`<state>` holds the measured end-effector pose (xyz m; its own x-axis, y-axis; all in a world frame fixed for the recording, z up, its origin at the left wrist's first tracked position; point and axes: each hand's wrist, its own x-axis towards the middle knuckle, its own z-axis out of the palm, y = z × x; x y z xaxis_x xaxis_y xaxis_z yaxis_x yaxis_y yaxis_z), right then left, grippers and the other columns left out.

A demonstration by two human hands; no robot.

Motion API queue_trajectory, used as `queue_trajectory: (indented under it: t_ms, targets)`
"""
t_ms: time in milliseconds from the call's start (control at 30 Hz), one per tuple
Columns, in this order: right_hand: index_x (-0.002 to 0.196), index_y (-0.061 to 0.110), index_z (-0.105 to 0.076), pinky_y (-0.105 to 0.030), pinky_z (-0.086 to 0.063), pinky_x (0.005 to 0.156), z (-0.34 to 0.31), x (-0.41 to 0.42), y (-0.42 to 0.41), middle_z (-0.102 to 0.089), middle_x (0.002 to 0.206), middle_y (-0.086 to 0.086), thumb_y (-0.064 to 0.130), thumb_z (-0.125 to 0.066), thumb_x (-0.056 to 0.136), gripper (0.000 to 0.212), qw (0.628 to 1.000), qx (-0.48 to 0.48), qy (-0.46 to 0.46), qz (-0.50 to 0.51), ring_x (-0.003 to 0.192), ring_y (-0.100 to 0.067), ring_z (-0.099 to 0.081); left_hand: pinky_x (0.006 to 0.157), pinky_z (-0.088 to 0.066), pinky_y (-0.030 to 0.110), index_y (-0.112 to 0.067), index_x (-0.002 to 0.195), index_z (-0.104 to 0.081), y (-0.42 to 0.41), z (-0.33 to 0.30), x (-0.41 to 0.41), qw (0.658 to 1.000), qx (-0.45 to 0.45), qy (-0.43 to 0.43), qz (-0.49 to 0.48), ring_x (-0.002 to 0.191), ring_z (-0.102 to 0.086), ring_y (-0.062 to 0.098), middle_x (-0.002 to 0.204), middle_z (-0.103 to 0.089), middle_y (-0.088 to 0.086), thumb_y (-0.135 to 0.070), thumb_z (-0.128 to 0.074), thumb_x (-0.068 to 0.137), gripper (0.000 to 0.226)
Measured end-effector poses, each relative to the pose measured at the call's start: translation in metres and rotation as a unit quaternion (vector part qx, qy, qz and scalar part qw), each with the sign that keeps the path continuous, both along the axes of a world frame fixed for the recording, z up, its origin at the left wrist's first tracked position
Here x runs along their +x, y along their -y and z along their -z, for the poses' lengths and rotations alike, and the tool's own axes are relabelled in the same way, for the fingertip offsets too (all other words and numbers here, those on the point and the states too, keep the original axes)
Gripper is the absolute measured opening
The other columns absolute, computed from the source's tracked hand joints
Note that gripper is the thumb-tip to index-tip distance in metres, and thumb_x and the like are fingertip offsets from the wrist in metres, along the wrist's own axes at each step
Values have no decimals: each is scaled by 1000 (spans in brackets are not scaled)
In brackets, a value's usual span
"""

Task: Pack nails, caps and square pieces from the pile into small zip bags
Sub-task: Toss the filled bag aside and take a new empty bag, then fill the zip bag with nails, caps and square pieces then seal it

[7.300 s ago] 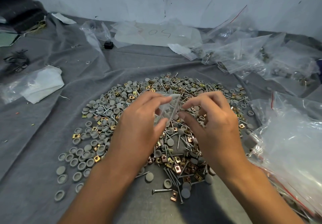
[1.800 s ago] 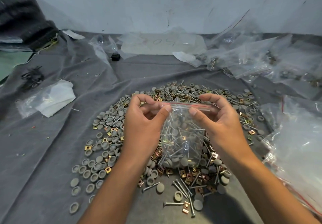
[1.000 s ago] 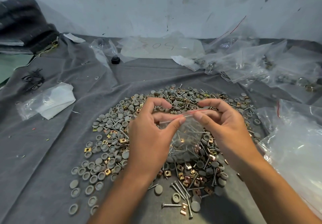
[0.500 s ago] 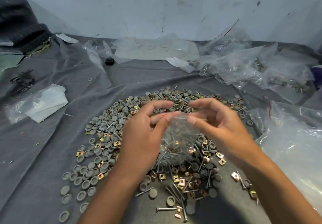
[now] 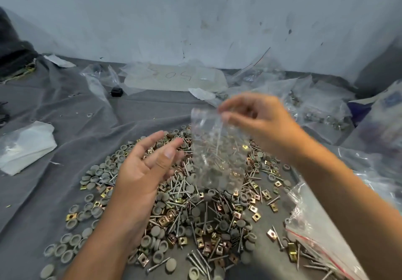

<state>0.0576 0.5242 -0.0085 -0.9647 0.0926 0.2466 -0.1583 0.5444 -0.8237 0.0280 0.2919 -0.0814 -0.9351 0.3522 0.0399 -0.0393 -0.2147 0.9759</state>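
Note:
A pile of nails, grey caps and brass square pieces (image 5: 191,214) lies on the grey cloth (image 5: 43,192) in front of me. My right hand (image 5: 258,125) pinches the top edge of a small zip bag (image 5: 217,155), which hangs above the pile with nails and caps inside. My left hand (image 5: 143,168) hovers just left of the bag, fingers relaxed, holding nothing.
A heap of filled zip bags (image 5: 315,105) lies at the back right. A big clear bag with a red strip (image 5: 322,234) sits at the right front. A bag marked "50" (image 5: 174,77) lies at the back by the wall. White folded plastic (image 5: 24,147) lies left.
My left hand has let go of the bag's top and drawn back. My right hand has lifted the bag up and toward the right.

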Motion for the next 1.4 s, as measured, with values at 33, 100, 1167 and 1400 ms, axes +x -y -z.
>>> queue_trajectory:
  t_ms: [33,100,1167,1400]
  targets:
    - [100,33,-71,-12,-44,52,-9,-13,-15,-67,74,18,26,-67,95,9,999,-7,-19,47,60,4,-55,95,-45,43,-30,126,-53,1,0,0,1000,-6,-5,-5,108,-70,14,117,-74,-6,-50,-70,70,61]
    - [99,29,-69,-9,-40,53,-24,-37,-52,-62,76,17,22,-66,97,8,983,-64,-55,162,59,5,-54,96,-45,43,-30,126,-54,2,2,1,1000,-19,-11,-6,108,-70,13,117,-73,-8,-54,-66,73,60]
    - [90,29,-57,-10,-41,66,7,75,-70,-64,78,16,38,-48,100,16,985,122,-31,118,70,1,-56,90,-54,26,-46,117,-58,-21,12,27,967,-215,-96,94,107,-64,-6,117,-66,-27,-79,-61,74,55]
    - [91,22,-59,-20,-46,49,34,11,-28,-62,71,10,23,-57,103,12,970,-115,-39,212,55,-1,-55,85,-50,10,-35,121,-65,-19,4,32,961,-122,-35,245,110,-66,2,119,-71,-15,-67,-75,71,60]
